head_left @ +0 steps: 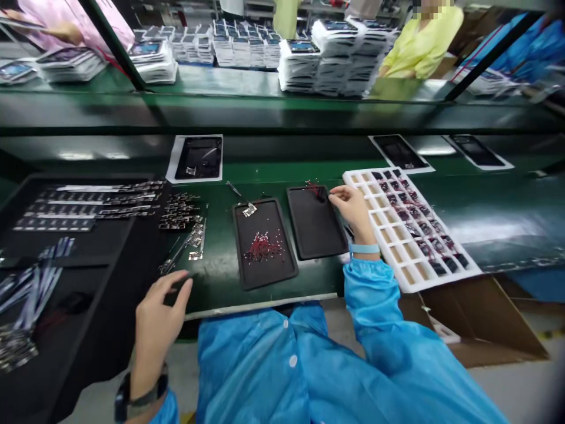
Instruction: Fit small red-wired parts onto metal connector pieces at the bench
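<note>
My right hand (pixel 352 209), with a light blue band at the wrist, is over the upper right corner of the right black tray (pixel 316 227). Its thumb and fingertips come together at a small black part with red wires (pixel 322 193). My left hand (pixel 162 306) hovers at the bench's front edge, thumb and fingers apart, holding nothing. Between the hands, the left black tray (pixel 243 274) carries a heap of short red wires with white ends (pixel 263 247). A small circuit board (pixel 249 209) with a dark strip lies at that tray's top edge.
On the right, a white foam tray (pixel 388 259) holds rows of black parts with red wires. Small circuit boards (pixel 180 209) are piled left of the trays. A black bin (pixel 88 247) with strips stands far left. Tablet-like panels (pixel 198 158) lie behind; co-workers stand beyond the shelf.
</note>
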`<state>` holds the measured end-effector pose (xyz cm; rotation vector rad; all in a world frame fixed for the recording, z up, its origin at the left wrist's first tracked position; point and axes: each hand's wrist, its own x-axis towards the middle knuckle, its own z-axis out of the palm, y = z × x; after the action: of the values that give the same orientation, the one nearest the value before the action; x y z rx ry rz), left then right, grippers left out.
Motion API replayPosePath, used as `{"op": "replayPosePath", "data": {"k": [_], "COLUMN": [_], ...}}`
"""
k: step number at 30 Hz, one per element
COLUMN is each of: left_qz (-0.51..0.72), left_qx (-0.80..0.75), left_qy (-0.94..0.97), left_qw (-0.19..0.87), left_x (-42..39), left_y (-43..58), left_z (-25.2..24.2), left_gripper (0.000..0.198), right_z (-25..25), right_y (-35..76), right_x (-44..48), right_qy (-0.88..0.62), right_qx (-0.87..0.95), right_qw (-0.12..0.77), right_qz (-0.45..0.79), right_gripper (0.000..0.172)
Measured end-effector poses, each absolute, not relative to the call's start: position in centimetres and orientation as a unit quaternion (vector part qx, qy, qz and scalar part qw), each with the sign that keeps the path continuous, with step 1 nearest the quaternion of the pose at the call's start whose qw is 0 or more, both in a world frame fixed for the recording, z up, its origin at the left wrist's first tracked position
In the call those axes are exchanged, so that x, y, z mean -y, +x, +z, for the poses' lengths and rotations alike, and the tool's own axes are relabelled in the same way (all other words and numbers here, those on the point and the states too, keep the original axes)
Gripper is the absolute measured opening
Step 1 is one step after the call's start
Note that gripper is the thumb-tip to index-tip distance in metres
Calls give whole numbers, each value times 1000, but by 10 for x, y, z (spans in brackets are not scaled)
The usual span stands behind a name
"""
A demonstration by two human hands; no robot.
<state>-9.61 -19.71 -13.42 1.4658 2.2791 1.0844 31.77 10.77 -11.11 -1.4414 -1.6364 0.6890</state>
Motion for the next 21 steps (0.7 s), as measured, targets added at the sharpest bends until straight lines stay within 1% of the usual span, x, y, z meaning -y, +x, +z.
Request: {"op": "replayPosePath", "data": {"k": [2,5,8,11,13,15,17,21], "left_qz": [363,358,350,315,280,251,230,222], "left_qx": [-765,-755,-753,-771,-794,-817,-833,-837], "left_qy": [528,549,558,554,540,519,503,501], "left_qw": [63,13,3,12,18,18,15,-2], "left_x": [205,201,187,172,162,152,143,136], "left_y": [-97,-99,-101,-99,-98,-97,-97,-91], "left_z": [-157,-175,-178,-173,-168,-164,-161,-159], "left_gripper": [30,29,31,36,41,46,47,39], "right_z": [-116,-125,-132,-134,-135,-135,-134,-122], "right_y": [313,302,295,298,304,310,314,304], "right_x": [-118,-131,-137,-137,-137,-139,-139,-120], "right_qy": [-605,-627,-631,-621,-606,-589,-585,-581], "right_qx": [692,737,746,754,764,767,745,646], "right_qw": [343,238,206,204,209,240,300,420], "right_qz": [191,80,55,67,74,83,116,261], "right_gripper": [22,26,24,14,15,19,22,27]}}
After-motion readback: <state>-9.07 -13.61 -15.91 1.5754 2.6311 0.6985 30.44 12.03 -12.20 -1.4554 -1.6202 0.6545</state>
